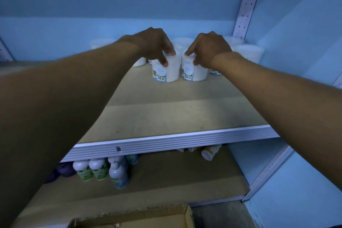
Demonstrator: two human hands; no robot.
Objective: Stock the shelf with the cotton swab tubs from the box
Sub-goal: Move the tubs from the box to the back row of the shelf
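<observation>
Both hands reaching deep onto the shelf (pixel 166 114). Left hand (pixel 155 46) pinching the left tub (pixel 169 72); right hand (pixel 209 50) clamping the right tub (pixel 196 74), both tubs standing mid-shelf. Box (pixel 140 218) sitting below the shelf.

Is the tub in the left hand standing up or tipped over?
Standing up. The left tub sits flat on the shelf, lid on top under the left hand.

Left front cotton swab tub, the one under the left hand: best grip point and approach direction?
Grip the cotton swab tub by its rim, from above, fingertips spread round the lid edge, much as the left hand does now. It stands upright on the shelf, a short round cylinder. A second tub under the right hand sits close on its right and more tubs behind, so a side grasp would probably be cramped.
</observation>
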